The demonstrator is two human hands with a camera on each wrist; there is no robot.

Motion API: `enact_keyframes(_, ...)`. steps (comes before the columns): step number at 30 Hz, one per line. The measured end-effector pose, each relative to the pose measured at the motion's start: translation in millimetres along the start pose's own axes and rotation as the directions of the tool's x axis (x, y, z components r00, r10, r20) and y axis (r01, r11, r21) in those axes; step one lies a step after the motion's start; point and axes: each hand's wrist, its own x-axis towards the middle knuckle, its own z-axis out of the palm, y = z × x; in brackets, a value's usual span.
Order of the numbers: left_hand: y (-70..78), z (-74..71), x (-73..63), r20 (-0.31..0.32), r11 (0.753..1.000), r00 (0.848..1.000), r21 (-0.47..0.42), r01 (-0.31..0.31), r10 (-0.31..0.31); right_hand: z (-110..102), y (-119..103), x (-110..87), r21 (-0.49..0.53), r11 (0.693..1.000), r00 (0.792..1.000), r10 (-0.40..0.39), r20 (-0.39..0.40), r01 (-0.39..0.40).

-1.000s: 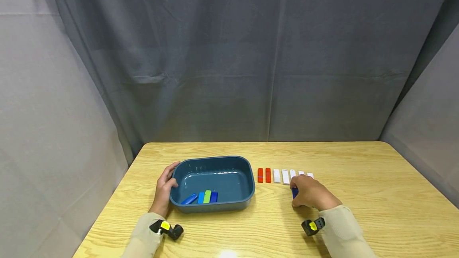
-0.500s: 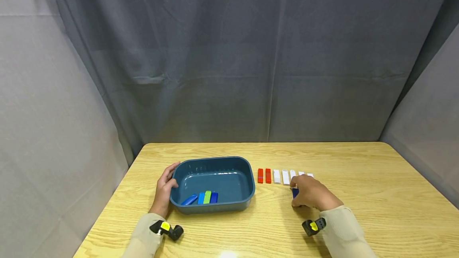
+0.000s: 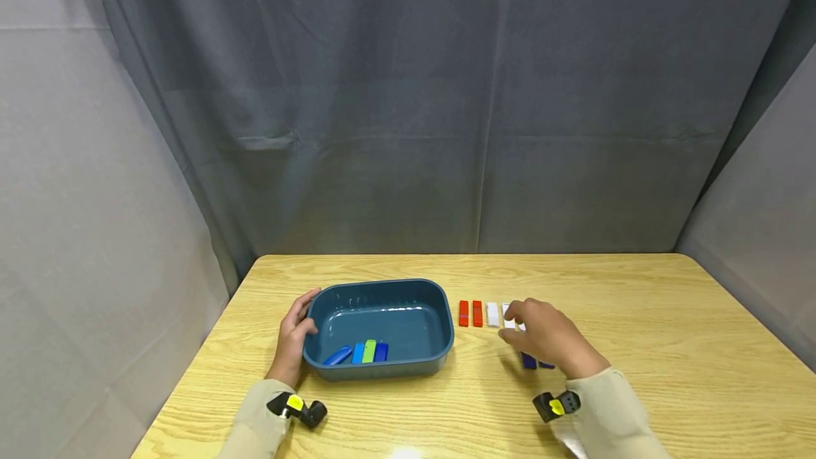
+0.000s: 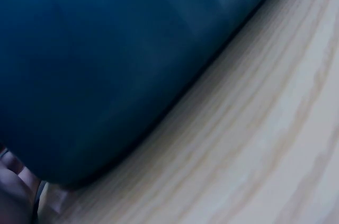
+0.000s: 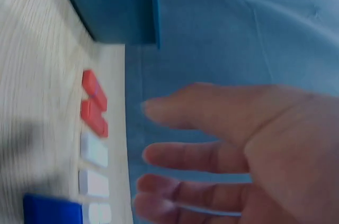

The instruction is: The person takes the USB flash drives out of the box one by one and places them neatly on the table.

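My left hand (image 3: 293,335) grips the left end of a dark teal plastic bin (image 3: 382,372), thumb over the rim and fingers along the outside. Inside the bin's near side lie a rounded blue stick (image 3: 338,355), a light blue one (image 3: 358,353), a green one (image 3: 369,351) and a dark blue one (image 3: 380,353); they look like USB sticks. My right hand (image 3: 551,335) hovers with parted fingers and nothing in them, over a row of white sticks (image 3: 492,314). Below it on the table are a dark blue stick (image 3: 528,361) and another dark blue stick (image 3: 546,365), partly hidden.
Two red sticks (image 3: 470,314) lie between the bin and the white ones, also showing in the right wrist view. The wooden table (image 3: 408,416) ends at a grey curtain (image 3: 395,126) behind. The bin's side wall (image 4: 106,65) fills much of the left wrist view.
My right hand has let go of the dark blue stick and lifted slightly toward the left, uncovering two dark blue sticks. The left hand and bin stay put.
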Motion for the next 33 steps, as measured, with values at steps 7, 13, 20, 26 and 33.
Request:
enact_keyframes(7, -1.4, -1.6, 0.9, -0.01, 1.0, 1.0, -0.006, -0.028, 0.028, 10, -35, 6.7, 0.011, 0.99, 0.973, -0.136, -0.186, 0.14)
enact_keyframes(13, -4.7, 3.9, 1.1, -0.008, 1.0, 1.0, -0.007, -0.028, 0.028, 23, -66, 13.4, 0.005, 0.967, 0.937, -0.244, -0.249, 0.253)
enact_keyframes(20, -5.3, 10.4, 4.1, -0.021, 1.0, 0.999, -0.002, -0.03, 0.03, 45, -95, 23.4, 0.014, 0.935, 0.919, -0.345, -0.192, 0.354)
enact_keyframes(26, -6.9, 13.1, 7.3, 0.0, 1.0, 1.0, -0.001, -0.006, 0.006, 67, -109, 33.3, 0.0, 0.944, 0.932, -0.326, -0.155, 0.33)
enact_keyframes(33, -7.9, 13.2, 8.5, 0.0, 1.0, 1.0, 0.005, -0.004, 0.004, 82, -126, 41.7, -0.012, 0.962, 0.954, -0.273, -0.125, 0.274)
